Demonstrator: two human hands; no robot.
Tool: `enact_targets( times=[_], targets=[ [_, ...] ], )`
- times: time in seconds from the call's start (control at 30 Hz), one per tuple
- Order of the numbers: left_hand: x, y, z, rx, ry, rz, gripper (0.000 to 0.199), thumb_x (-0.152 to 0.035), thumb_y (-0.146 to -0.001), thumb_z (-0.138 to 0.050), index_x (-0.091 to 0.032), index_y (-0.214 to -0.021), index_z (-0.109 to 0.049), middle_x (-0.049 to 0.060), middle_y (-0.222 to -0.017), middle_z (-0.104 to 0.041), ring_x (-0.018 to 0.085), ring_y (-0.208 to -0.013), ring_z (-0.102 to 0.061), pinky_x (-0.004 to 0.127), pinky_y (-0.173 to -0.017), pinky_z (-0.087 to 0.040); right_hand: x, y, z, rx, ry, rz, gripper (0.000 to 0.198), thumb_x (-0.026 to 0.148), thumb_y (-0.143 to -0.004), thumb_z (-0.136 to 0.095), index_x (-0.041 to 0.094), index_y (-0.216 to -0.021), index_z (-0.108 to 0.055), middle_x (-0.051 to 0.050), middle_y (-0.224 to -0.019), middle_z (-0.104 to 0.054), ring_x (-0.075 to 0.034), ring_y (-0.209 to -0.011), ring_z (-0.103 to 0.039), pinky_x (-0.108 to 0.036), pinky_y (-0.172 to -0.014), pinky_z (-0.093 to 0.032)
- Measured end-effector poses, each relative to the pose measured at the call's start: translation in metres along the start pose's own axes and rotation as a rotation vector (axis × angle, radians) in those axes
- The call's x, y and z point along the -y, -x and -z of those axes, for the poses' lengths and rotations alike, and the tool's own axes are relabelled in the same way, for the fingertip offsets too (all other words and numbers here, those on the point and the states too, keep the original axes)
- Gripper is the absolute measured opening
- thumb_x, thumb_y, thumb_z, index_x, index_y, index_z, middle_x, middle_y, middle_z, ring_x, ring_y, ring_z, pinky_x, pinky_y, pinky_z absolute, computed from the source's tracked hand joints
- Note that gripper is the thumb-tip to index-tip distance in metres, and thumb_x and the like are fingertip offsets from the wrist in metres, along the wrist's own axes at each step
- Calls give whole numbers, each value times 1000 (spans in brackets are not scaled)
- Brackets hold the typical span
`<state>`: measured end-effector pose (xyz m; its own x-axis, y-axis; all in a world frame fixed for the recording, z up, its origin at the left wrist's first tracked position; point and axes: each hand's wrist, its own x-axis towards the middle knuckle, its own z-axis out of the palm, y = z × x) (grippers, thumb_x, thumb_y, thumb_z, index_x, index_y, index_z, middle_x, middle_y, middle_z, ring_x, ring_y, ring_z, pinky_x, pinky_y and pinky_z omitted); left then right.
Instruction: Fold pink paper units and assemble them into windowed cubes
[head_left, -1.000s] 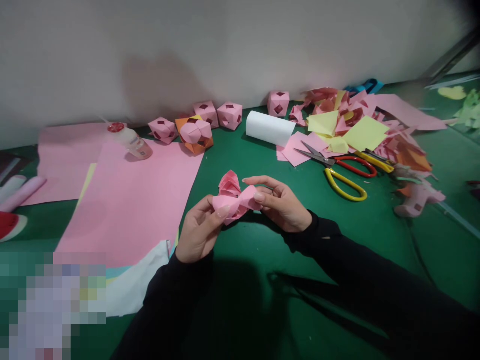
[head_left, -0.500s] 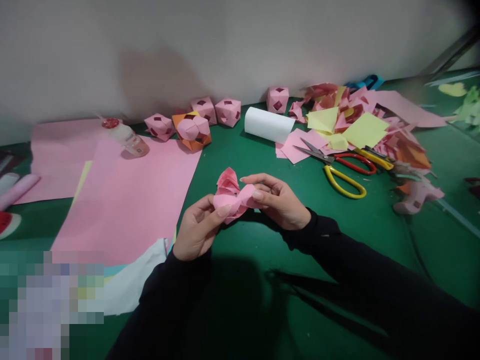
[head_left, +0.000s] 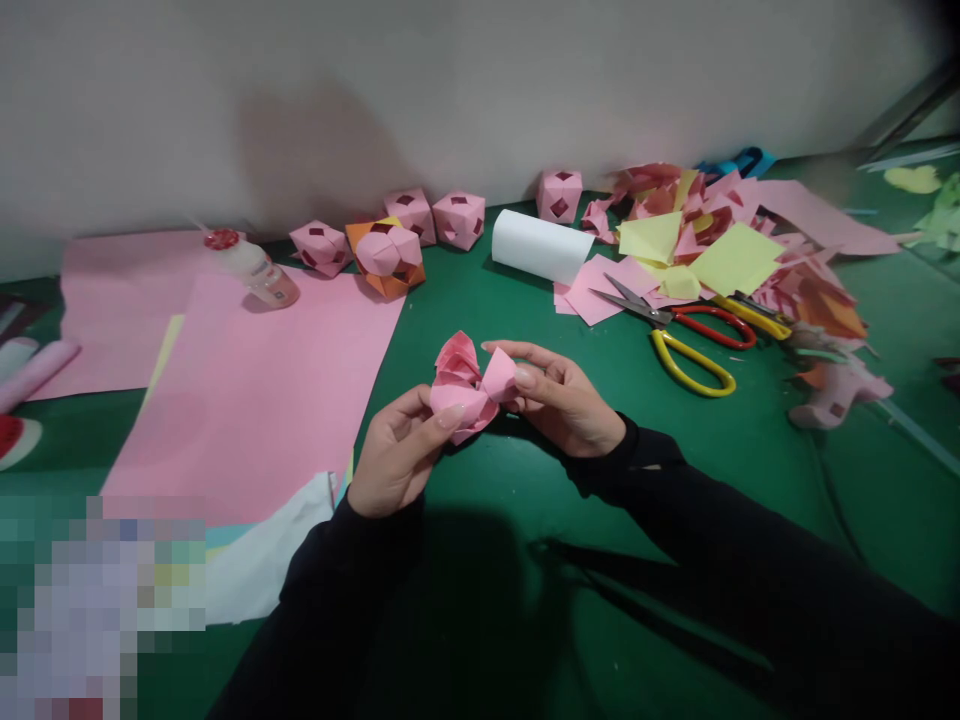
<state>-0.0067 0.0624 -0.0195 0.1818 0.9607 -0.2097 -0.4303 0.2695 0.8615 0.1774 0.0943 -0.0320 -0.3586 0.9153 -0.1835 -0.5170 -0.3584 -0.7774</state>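
the left grip (head_left: pixel 397 450) and the right grip (head_left: pixel 566 405) are both clamped on one folded pink paper piece (head_left: pixel 456 378), which is between them, over the green worktop (head_left: pixel 442 300). the left grip pinches its near left side, and the right grip pinches its right end. beyond the right grip and to its right there are the opened scissors (head_left: pixel 660 320); a white roll (head_left: pixel 540 245) lies farther behind them. to the left of the left grip, a large pink sheet (head_left: pixel 277 400) is lying flat.
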Motion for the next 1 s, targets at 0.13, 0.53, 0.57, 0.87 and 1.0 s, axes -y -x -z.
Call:
enact_targets(
  times=[0.13, 0.53, 0.57, 0.87, 1.0],
  targets=[
    [-1, 1, -2, -13, 11, -8, 24, -32, -70, -86, -14, -73, -71, 1, -70, -67, 10, -66, -57, 23, -66, -43, 0, -1, -1, -35, -14, -5, 35, 36, -56, -94, 18, -78, -74, 2, -68, -71, -6, -59, -60, -19, -58, -47],
    [0, -1, 3, 60, 2, -8, 23, -29, -70, -87, -16, -69, -69, 0, -68, -67, 9, -68, -61, 20, -67, -48, 3, 2, -2, -20, 25, -7, 45, 33, -63, -92, 22, -102, -71, 6, -62, -66, -7, -54, -52, -21, -55, -41],
    [0, -2, 4, 72, -5, -7, 22, -29, -70, -87, -16, -70, -69, 0, -69, -67, 10, -69, -62, 21, -68, -49, 4, 2, -2, -6, 23, 2, 47, 31, -65, -91, 24, -107, -71, 7, -59, -64, -7, -53, -50, -21, -56, -41],
    [1, -3, 5, 75, -1, -7, 21, -27, -70, -87, -17, -73, -68, 1, -75, -72, 11, -75, -66, 24, -77, -53, 4, 3, -2, 9, 72, 55, 22, 28, -66, -90, 20, -80, -75, 2, -79, -73, -8, -71, -65, -21, -70, -54],
    [1, -3, 9, 87, -4, -8, 23, -27, -69, -88, -18, -74, -68, -1, -73, -69, 10, -70, -63, 23, -72, -51, 5, 4, -4, 46, 26, 26, 21, 27, -68, -88, 21, -83, -75, 3, -78, -72, -7, -68, -63, -19, -68, -52]
  ],
)
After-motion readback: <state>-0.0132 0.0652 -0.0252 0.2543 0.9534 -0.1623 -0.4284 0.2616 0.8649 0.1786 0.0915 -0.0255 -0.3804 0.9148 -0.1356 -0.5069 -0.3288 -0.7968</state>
